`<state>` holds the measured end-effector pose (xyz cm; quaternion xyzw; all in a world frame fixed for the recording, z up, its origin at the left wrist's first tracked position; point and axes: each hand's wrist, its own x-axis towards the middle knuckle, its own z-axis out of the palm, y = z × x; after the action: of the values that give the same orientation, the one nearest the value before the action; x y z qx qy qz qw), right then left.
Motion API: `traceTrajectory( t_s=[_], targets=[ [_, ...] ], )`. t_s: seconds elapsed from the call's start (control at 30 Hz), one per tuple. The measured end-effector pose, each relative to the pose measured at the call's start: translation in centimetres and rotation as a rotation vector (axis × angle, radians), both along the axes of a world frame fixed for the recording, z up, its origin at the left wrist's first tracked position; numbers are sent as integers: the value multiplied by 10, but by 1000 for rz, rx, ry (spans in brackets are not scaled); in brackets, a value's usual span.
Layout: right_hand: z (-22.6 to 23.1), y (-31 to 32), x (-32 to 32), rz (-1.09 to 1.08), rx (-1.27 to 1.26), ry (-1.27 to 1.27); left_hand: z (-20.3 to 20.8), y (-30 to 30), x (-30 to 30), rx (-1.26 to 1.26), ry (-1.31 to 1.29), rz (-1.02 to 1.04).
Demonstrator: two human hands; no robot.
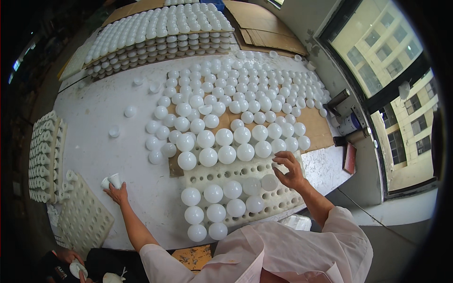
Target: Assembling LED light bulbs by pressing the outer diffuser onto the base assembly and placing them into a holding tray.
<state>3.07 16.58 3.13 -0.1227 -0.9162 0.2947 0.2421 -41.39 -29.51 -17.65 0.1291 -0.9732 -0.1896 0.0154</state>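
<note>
My left hand (116,192), out to the left over the table, is closed around a couple of small white plastic cups (114,179) with tapered sides. My right hand (291,173) hovers above the right part of a pale perforated board (226,174), thumb and fingers apart and nothing visible between them. Just below its thumb sits a greyish, translucent round cover (270,182), with a similar cover (251,186) to its left. Glossy white bulb globes (213,193) stand in rows on the board's near part, and more line its far edge.
Many loose white domes (243,87) spread over cardboard (316,125) beyond the board. Stacked trays of globes (160,28) stand at the back left. At the left are stacked cups (43,158) and another holed board (85,214). Another person's hand (70,256) shows at lower left.
</note>
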Motion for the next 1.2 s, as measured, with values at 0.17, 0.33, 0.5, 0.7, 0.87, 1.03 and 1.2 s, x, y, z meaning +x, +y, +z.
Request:
traceTrajectory(
  t_s=[0.17,0.33,0.5,0.7,0.87,1.03,1.2],
  targets=[
    [11,46,-76,86,-17,-21,-15,-3,-13,22,52,-101],
    [-18,79,-204,164,-81,-241,-18,-1,-11,22,101,-230],
    [-109,118,-312,264,315,-443,-12,35,27,188,117,-364],
    [-145,124,-350,209,339,-633,-3,91,81,331,99,-418],
    [-89,110,-311,83,-292,-388,-8,94,100,565,-15,-477],
    [-29,97,-195,23,-713,-28,14,88,122,849,-118,-370],
    [-17,61,-88,48,-669,140,74,75,176,1475,-161,-277]
  ],
)
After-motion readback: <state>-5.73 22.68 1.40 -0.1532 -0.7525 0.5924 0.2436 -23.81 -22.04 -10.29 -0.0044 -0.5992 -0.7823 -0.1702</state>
